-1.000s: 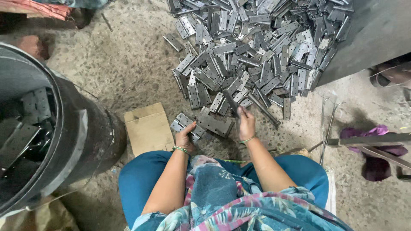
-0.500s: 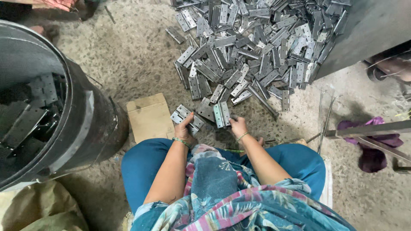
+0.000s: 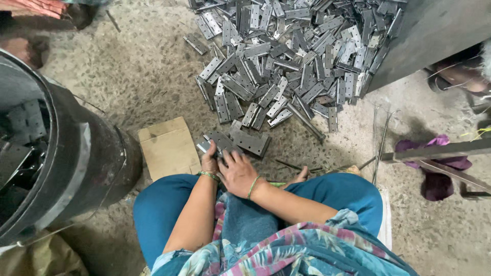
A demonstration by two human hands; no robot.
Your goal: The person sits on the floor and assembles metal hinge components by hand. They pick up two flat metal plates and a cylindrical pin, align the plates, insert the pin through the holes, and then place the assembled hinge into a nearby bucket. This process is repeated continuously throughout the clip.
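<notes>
I sit on the concrete floor with blue trousers and a patterned top. My left hand (image 3: 209, 162) is closed on a small stack of grey metal hinges (image 3: 219, 141) held just in front of my knees. My right hand (image 3: 238, 173) lies over the near end of that same stack, fingers spread on the plates. Another opened hinge (image 3: 250, 141) lies on the floor right beside the stack. A large pile of loose metal hinges (image 3: 291, 56) spreads across the floor ahead of me.
A big dark drum (image 3: 66, 153) with hinges inside stands at my left. A flat piece of cardboard (image 3: 169, 148) lies between it and my hands. Thin wire rods (image 3: 378, 138), a metal bar (image 3: 440, 151), purple cloth (image 3: 440, 168) and a grey metal wall (image 3: 434, 30) are on the right.
My right hand has come back from the pile's edge and now rests on the stack in my left hand. Both hands have drawn closer to my knees.
</notes>
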